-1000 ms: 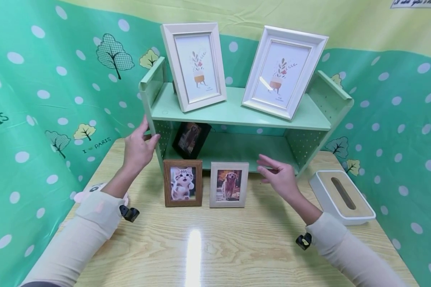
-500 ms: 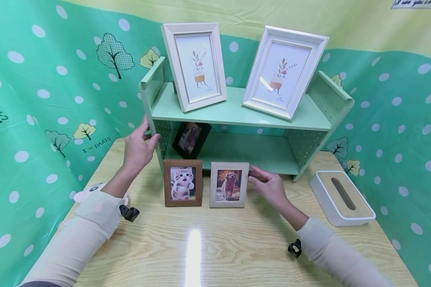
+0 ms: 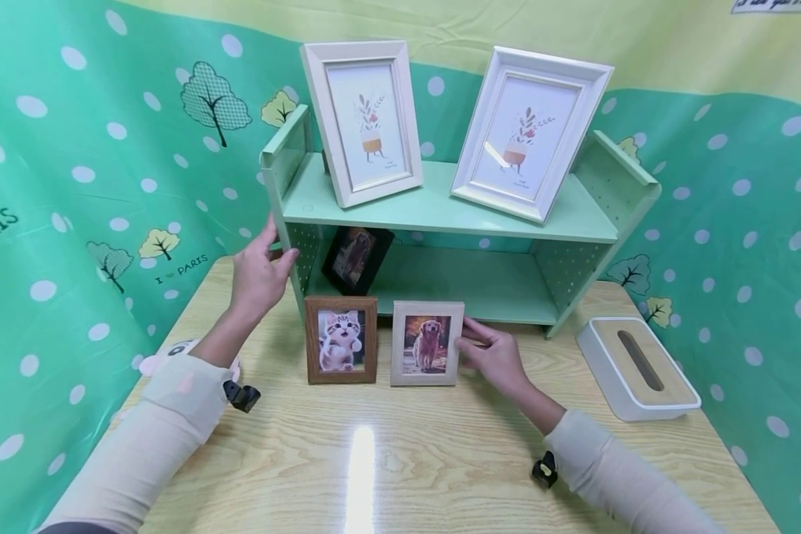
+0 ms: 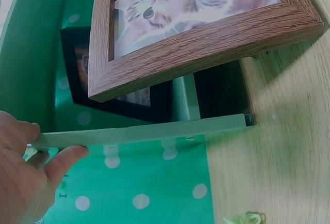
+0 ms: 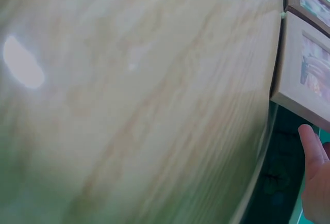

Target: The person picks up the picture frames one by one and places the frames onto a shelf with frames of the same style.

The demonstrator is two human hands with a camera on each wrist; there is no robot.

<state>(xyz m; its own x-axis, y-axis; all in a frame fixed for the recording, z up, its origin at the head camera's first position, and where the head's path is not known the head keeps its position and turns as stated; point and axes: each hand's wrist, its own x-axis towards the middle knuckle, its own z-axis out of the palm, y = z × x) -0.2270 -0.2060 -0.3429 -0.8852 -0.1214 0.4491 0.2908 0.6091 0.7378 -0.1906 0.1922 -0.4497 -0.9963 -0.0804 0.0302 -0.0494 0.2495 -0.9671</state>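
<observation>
My left hand (image 3: pixel 259 276) grips the left side panel of a green two-tier shelf (image 3: pixel 454 280); in the left wrist view its thumb and a finger lie on either side of the panel's edge. With the right hand (image 3: pixel 497 357) I hold the right edge of a pale wooden photo frame (image 3: pixel 398 345) with a dog picture, thumb at the front, fingers partly hidden behind. That frame stands upright on the table before the shelf. Close to its left is a brown photo frame (image 3: pixel 312 341) showing a kitten. Inside the lower tier, a black photo frame (image 3: pixel 374 261) leans tilted at the left.
Two larger frames, one cream (image 3: pixel 347 194) and one white (image 3: pixel 466 182), stand angled on the top tier. A white tissue box (image 3: pixel 614 378) with a wooden lid sits at the table's right. A pink-and-white object (image 3: pixel 167 356) is partly hidden behind the left forearm.
My right hand has moved left from in front of the shelf and now holds the pale frame's right edge. The left hand stays on the shelf panel; the frames have not moved.
</observation>
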